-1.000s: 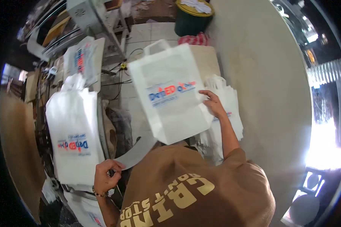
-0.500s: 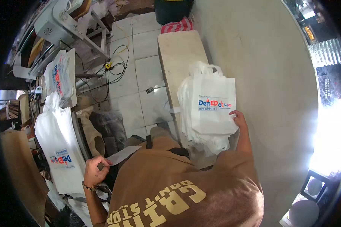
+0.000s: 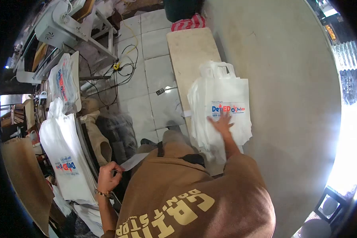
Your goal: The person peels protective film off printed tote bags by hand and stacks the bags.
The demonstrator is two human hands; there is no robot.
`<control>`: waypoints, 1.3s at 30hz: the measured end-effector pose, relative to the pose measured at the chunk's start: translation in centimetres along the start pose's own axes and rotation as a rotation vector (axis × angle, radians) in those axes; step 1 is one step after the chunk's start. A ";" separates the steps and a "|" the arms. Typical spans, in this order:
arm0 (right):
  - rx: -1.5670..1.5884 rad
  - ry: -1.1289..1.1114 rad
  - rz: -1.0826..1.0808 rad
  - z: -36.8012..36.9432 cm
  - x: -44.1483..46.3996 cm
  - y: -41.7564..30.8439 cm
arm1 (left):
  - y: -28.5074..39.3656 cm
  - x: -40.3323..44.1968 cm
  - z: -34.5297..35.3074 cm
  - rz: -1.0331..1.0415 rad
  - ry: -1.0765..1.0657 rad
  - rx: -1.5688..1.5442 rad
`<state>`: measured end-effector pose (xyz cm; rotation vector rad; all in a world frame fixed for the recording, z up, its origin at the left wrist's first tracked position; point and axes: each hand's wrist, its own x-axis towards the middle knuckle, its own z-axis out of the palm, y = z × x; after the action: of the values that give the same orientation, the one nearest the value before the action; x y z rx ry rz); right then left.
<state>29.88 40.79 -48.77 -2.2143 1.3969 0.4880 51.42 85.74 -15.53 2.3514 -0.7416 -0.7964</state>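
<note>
wall: plain, runs along the right side of the bench [image 3: 192, 47], which is the landmark here.
bench pile: printed white bags [image 3: 231, 92] stacked on the near half of the bench, handles toward its far end, top one flat and print up.
left pile: more printed white bags [image 3: 59, 144], well left of the bench; top print reads upside down from here.
right hand: [image 3: 223, 123] over the bench pile's top print, fingers spread, gripping nothing; contact hard to confirm.
left hand: [image 3: 109, 176] left of the bench's near end, thumb and fingers pinching a strip.
strip: pale, thin [image 3: 134, 162], extends from the left hand toward the bench.
progress: top bag looks placed, my read; visible tops are printed; count left, can't tell.
</note>
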 end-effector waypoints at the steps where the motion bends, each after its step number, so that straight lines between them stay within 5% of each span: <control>1: 0.003 -0.092 -0.011 1.8 -1.0 -1.3 | 0.2 0.0 0.3 -0.034 -0.002 -0.025; 12: 0.038 -0.092 -0.418 6.1 -2.4 2.5 | -1.1 -2.3 1.8 -0.121 0.092 -0.108; 15: -0.121 -0.169 -0.414 7.0 -1.1 3.3 | -1.2 -1.5 1.9 -0.350 0.076 0.056; 17: -0.195 -0.218 -0.385 7.9 -0.4 3.1 | -5.7 -1.1 4.4 -0.239 0.275 0.237; 19: -0.189 -0.256 -0.364 6.6 -0.9 2.4 | -10.8 -0.5 7.5 -0.342 0.301 0.070; 22: -0.156 -0.240 -0.383 7.0 0.9 3.3 | -11.5 -0.4 8.3 -0.148 0.242 0.258; 26: 0.186 0.287 -0.586 1.3 -1.1 0.1 | -6.4 -2.5 -0.3 -0.116 0.264 0.111; 29: -0.009 0.572 -0.638 1.4 -0.9 -3.1 | -8.5 -5.1 -7.5 -0.205 0.533 -0.170; 32: 0.259 0.493 -0.693 1.3 -2.7 -11.1 | -13.4 -8.0 -14.2 -0.405 0.819 0.128; 35: 0.519 -0.160 -0.848 3.0 -6.5 -21.2 | -22.3 -8.8 -11.4 -0.665 0.876 0.489; 39: 0.516 -0.815 -1.132 3.0 -17.7 -34.7 | -19.4 -5.8 -8.1 -0.801 0.846 0.301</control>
<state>53.80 68.35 -34.90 -1.6738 -0.1986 0.4304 59.11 105.58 -20.25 2.8988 0.4983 0.1192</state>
